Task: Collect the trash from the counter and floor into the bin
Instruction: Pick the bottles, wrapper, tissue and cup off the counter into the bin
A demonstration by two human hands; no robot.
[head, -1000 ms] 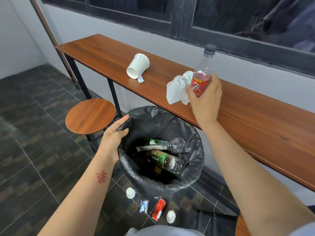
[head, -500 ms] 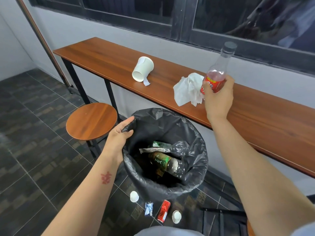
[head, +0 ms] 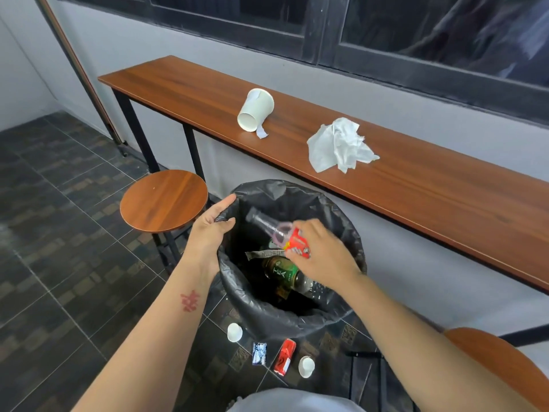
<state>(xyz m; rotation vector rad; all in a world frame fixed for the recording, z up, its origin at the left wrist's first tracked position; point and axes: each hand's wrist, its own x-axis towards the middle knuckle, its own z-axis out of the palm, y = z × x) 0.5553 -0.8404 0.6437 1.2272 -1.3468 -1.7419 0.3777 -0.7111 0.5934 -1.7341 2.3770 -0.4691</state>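
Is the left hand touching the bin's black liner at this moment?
Touching. The head view shows the left hand at the near-left rim of the bin liner, its fingers curled over the bunched black plastic there, no gap visible.

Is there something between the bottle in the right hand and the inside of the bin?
Nothing visible blocks it. The right hand holds the bottle already over the open mouth of the bin. The left hand only holds the liner edge at the rim, off to the side.

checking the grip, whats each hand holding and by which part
Right hand: plastic bottle, by its red-labelled lower body. Left hand: bin liner, at the rim.
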